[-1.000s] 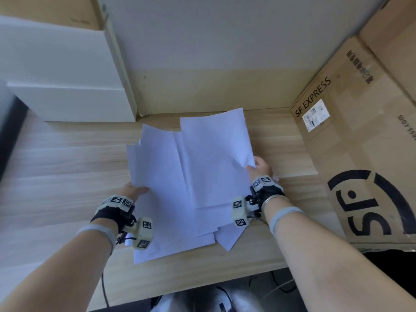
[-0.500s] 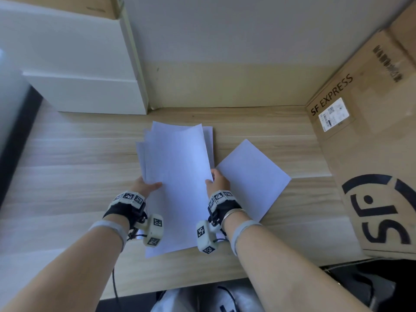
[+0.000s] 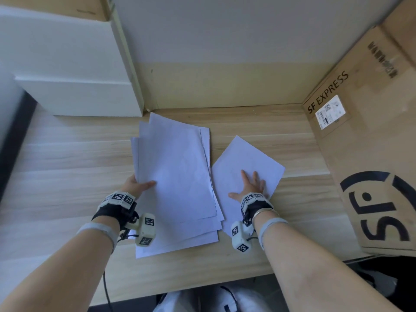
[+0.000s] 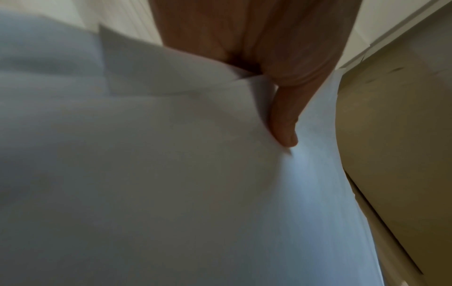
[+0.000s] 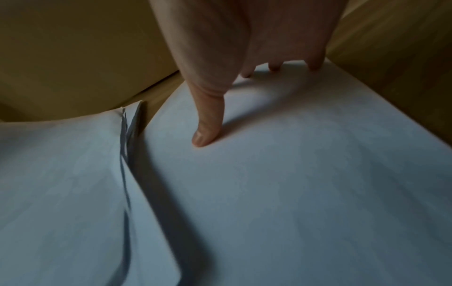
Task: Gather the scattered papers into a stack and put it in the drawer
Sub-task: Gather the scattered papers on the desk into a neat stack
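A loose stack of white papers (image 3: 175,176) lies on the wooden desk (image 3: 67,172), its edges uneven. My left hand (image 3: 140,184) pinches the stack's left edge, thumb on top and fingers underneath; the left wrist view shows the thumb (image 4: 285,131) pressed on the top sheet (image 4: 171,174). One single sheet (image 3: 247,163) lies apart, just right of the stack. On it rests my right hand (image 3: 249,185), flat with spread fingers. The right wrist view shows my thumb (image 5: 208,127) and fingertips touching that sheet (image 5: 305,183). White drawers (image 3: 78,97) stand at the back left, fronts closed.
A large SF Express cardboard box (image 3: 364,143) fills the desk's right side. A wall (image 3: 213,52) closes the back. The desk's front edge (image 3: 180,287) runs just below my forearms. Bare wood stretches left of the stack.
My right hand let go of the stack's right edge and moved right onto the separate sheet, now lying flat on it. The left hand still holds the stack.
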`<state>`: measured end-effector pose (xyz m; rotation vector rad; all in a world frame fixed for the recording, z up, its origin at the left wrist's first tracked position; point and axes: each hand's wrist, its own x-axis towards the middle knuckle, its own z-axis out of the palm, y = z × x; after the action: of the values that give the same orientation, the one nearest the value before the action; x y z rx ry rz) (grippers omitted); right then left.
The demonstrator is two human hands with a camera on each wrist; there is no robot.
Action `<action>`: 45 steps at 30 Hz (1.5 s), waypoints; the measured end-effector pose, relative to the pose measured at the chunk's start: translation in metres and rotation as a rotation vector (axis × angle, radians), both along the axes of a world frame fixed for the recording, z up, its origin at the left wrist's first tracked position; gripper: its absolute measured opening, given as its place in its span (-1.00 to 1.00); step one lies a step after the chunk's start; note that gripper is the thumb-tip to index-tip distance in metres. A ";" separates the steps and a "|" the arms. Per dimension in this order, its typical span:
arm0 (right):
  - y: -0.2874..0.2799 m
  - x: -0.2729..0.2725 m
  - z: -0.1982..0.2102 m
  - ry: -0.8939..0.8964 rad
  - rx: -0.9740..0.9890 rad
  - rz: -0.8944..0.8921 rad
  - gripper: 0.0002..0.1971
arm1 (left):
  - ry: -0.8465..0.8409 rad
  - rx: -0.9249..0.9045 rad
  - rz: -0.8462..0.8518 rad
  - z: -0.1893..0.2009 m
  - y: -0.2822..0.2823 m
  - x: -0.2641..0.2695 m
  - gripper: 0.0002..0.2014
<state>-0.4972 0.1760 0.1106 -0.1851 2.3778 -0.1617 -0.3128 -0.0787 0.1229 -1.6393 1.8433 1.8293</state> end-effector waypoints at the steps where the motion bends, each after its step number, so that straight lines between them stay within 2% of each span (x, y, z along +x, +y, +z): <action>1: 0.001 -0.005 0.000 -0.006 0.008 0.048 -0.06 | 0.004 0.008 0.000 0.000 0.000 0.000 -0.51; 4: 0.000 -0.023 0.004 -0.014 0.040 0.179 -0.08 | 0.014 0.024 0.008 0.000 0.003 0.000 -0.52; 6: 0.000 -0.032 0.006 0.024 0.055 0.181 -0.11 | 0.011 0.016 0.014 0.001 0.005 -0.001 -0.54; 7: 0.001 -0.034 0.007 0.052 0.041 0.114 -0.11 | 0.011 0.012 0.015 0.000 0.007 -0.002 -0.54; 10: 0.007 -0.033 0.009 0.092 -0.059 -0.275 -0.09 | 0.021 0.010 0.024 -0.001 0.010 -0.006 -0.54; 11: 0.009 -0.030 0.009 0.086 -0.072 -0.356 -0.08 | 0.024 0.005 0.025 0.000 0.011 -0.007 -0.54; 21: 0.025 -0.023 0.003 0.151 -0.357 -0.680 0.03 | 0.012 0.003 0.046 0.000 0.016 -0.012 -0.55; 24: 0.028 -0.024 0.010 0.100 -0.353 -0.681 -0.08 | 0.009 0.011 0.053 -0.002 0.017 -0.012 -0.55; 27: 0.029 -0.039 0.013 0.117 -0.331 -0.625 -0.48 | 0.012 0.000 0.050 -0.001 0.019 -0.013 -0.56; 29: 0.030 -0.051 0.020 0.134 -0.360 -0.581 -0.62 | 0.011 -0.009 0.046 0.000 0.019 -0.015 -0.56; 34: 0.038 -0.086 0.054 0.278 -0.422 -0.496 -0.71 | -0.035 -0.032 0.001 0.000 0.015 -0.017 -0.52; 37: 0.041 -0.105 0.071 0.325 -0.503 -0.503 -0.77 | -0.054 -0.042 -0.023 -0.001 0.014 -0.017 -0.53; 41: 0.028 -0.114 0.078 0.265 -0.537 -0.439 -0.75 | -0.076 -0.056 -0.033 -0.002 0.014 -0.019 -0.56; 45: -0.001 -0.090 0.063 0.125 -0.510 -0.314 -0.68 | -0.101 -0.059 -0.040 -0.002 0.015 -0.023 -0.57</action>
<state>-0.5868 0.1751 0.1734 -0.0589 2.4321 -0.9307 -0.3363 -0.0633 0.1212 -1.6676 1.8908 1.6591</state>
